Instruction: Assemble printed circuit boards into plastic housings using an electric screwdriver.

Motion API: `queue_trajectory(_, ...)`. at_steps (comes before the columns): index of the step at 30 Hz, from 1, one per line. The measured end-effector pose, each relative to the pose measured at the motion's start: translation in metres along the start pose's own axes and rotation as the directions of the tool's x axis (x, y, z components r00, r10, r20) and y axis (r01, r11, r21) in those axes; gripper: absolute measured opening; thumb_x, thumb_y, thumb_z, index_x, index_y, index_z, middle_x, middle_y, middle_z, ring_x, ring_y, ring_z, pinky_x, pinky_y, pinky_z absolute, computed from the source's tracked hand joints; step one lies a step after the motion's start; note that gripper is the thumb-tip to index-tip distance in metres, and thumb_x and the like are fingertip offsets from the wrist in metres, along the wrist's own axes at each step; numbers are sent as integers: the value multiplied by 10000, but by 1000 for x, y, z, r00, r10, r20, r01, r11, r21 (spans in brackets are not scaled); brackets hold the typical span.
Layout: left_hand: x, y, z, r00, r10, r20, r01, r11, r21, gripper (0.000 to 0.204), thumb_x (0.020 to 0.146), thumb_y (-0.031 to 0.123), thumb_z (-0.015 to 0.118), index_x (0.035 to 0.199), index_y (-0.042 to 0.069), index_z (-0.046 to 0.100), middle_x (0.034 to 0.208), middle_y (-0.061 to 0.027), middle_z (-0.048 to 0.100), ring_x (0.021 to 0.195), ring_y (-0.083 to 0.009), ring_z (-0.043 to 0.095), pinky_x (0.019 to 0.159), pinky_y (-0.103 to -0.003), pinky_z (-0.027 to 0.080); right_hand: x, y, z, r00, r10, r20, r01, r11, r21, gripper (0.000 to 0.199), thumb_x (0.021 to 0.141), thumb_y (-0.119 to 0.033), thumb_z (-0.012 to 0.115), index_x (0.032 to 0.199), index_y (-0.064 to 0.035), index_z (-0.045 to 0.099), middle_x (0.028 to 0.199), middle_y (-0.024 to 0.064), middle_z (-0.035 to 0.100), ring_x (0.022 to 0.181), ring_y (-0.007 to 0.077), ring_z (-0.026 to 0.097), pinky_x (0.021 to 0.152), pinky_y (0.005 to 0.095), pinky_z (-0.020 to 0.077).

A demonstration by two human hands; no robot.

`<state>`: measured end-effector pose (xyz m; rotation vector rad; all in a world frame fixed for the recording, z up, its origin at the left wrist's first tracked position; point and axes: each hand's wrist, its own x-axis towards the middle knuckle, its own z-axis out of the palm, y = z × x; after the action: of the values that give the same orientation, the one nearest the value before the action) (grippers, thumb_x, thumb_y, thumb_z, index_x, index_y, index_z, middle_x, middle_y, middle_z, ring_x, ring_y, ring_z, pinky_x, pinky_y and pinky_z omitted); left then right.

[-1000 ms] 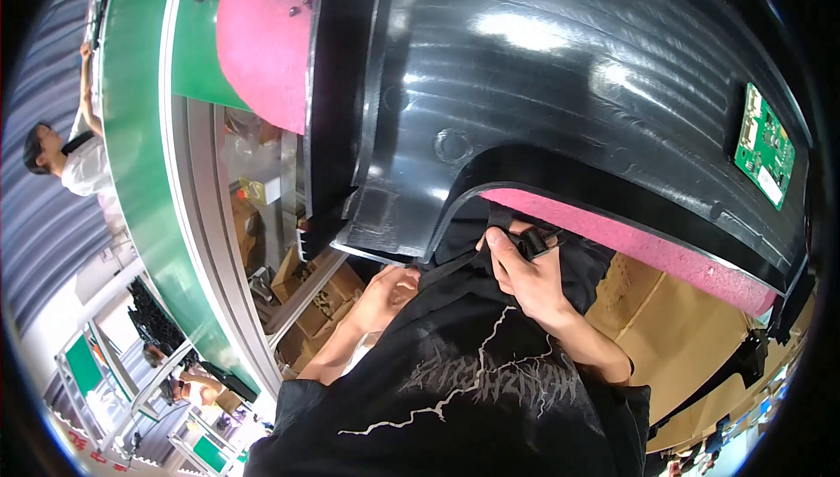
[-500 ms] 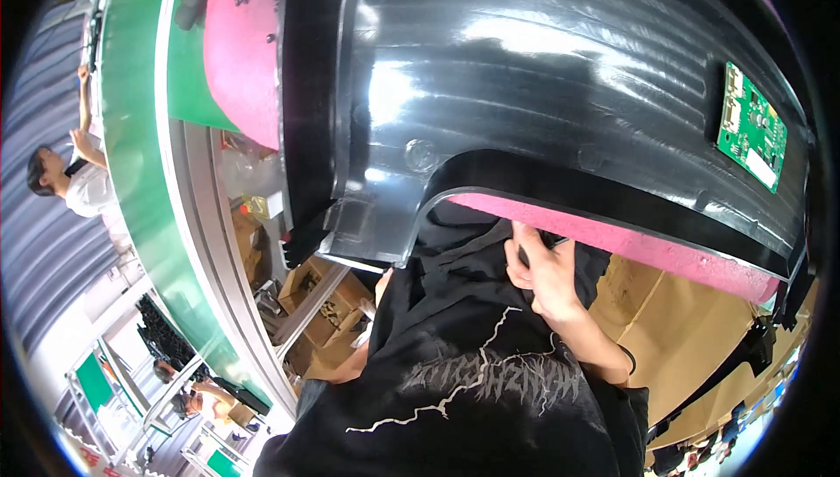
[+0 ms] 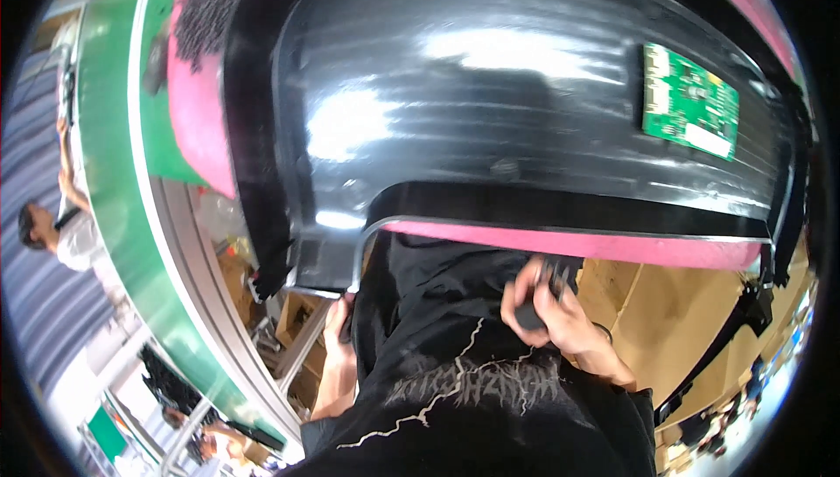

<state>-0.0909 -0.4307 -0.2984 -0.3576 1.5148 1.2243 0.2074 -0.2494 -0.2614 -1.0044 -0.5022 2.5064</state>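
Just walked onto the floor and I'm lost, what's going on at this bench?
A person stands at a pink work surface with a large black moulded plastic panel lying on it. A green circuit board sits on the panel's far right. Their right hand grips a small dark object against their black shirt; their left hand hangs below the panel's corner.
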Motion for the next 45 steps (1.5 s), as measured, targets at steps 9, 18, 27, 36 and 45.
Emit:
queue_trajectory(9, 7, 34, 64, 725, -140, 674, 135, 989, 60, 527, 816, 409, 710, 1140, 105, 426, 844, -66, 494, 780, -166, 445, 756, -273, 322, -42, 2, -22, 983, -92, -158, 73, 990, -122, 316, 971, -266, 523, 1138, -80, 329, 926, 33, 524, 638, 72, 480, 520, 203, 423)
queue_trajectory(18, 29, 19, 98, 664, -203, 720, -384, 734, 561, 533, 910, 84, 591, 1378, 47, 339, 1017, -2, 499, 870, -78, 445, 787, -208, 349, 21, 26, -2, 942, -184, -281, 82, 937, -339, 221, 902, -190, 657, 805, -5, 582, 612, -13, 515, 489, 43, 470, 456, 230, 392)
queue_trajectory(27, 19, 8, 100, 647, -106, 755, -550, 620, 559, 441, 916, 71, 594, 1337, 29, 470, 967, 56, 574, 620, 2, 354, 531, -163, 271, 26, 26, 14, 939, -328, -106, 38, 406, -913, 289, 875, -264, 641, 890, 9, 547, 753, 150, 582, 607, 355, 623, 531, 389, 502)
queue_trajectory(36, 10, 18, 114, 622, -201, 757, -564, 555, 611, 347, 926, 127, 601, 1249, 23, 532, 901, 14, 579, 751, -49, 474, 663, -201, 405, 24, 19, 23, 980, -150, 134, 111, -148, -983, 259, 789, -219, 671, 902, -4, 580, 810, 123, 590, 581, 276, 646, 508, 362, 524)
queue_trajectory(45, 16, 21, 123, 514, -216, 830, -692, 468, 550, 302, 912, 97, 600, 1197, 7, 555, 900, -49, 617, 772, -96, 528, 709, -250, 447, 25, 25, 29, 987, -108, 118, 83, -284, -955, 192, 799, -170, 619, 871, 3, 575, 813, 126, 590, 597, 281, 654, 512, 374, 536)
